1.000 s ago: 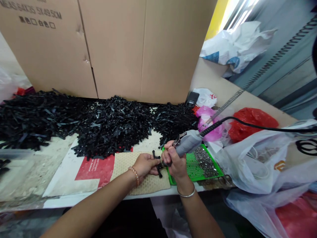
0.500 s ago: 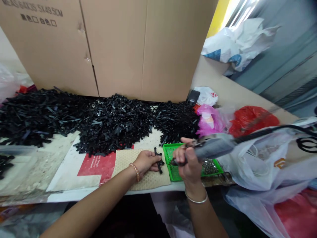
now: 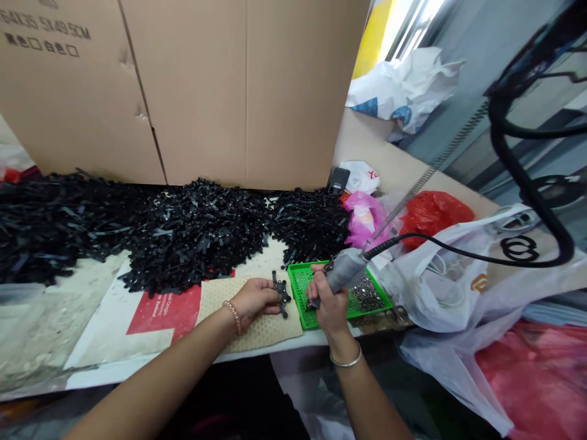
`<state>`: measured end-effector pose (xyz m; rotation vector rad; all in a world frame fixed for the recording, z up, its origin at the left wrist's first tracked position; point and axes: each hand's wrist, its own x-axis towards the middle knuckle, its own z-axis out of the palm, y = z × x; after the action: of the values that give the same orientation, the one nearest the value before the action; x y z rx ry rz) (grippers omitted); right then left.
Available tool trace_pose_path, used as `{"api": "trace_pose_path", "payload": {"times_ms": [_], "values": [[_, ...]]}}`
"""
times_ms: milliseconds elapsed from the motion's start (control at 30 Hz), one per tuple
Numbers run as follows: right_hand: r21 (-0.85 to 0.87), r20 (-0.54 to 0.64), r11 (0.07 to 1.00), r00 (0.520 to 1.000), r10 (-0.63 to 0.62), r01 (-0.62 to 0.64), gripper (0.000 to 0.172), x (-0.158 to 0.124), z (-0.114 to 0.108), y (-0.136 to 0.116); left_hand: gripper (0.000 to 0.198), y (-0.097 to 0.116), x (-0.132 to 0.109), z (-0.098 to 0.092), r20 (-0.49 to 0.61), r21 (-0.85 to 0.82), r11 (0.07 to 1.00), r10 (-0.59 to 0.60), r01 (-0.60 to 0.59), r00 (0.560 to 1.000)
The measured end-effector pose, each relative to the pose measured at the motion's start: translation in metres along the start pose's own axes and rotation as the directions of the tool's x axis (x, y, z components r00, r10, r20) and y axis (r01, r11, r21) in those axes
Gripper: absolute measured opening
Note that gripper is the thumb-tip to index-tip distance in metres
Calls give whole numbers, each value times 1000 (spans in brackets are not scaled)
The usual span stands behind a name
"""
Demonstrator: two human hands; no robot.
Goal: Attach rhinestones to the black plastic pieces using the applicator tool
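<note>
My left hand (image 3: 259, 299) is closed on a small black plastic part (image 3: 283, 293) with several round ends, held against a tan textured mat (image 3: 220, 305). In my right hand (image 3: 328, 299) is a grey electric screwdriver (image 3: 346, 269), gripped above a green perforated tray (image 3: 300, 284). Its tip points down and left into the tray and is partly hidden by my fingers. Small shiny metal screws (image 3: 367, 293) lie heaped in the tray's right part.
Piles of black plastic pieces (image 3: 197, 232) line the back of the table before a large cardboard box (image 3: 192, 91). A coil spring (image 3: 426, 174) and black cable (image 3: 444, 247) run from the screwdriver. Plastic bags (image 3: 435, 214) crowd the right side.
The screwdriver has swung from lying nearly level to a steeper tilt, its tip lower over the tray. The left hand keeps its hold on the black part. The view has shifted right.
</note>
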<state>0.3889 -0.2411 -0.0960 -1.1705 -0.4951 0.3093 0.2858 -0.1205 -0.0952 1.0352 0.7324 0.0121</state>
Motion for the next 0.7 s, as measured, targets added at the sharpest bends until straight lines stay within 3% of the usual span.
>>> {"api": "trace_pose_path", "payload": {"times_ms": [700], "values": [[14, 55, 1000, 998, 13, -13, 21, 2, -2, 3, 15, 1, -1, 2, -1, 12, 1000, -3, 3, 1000]]}}
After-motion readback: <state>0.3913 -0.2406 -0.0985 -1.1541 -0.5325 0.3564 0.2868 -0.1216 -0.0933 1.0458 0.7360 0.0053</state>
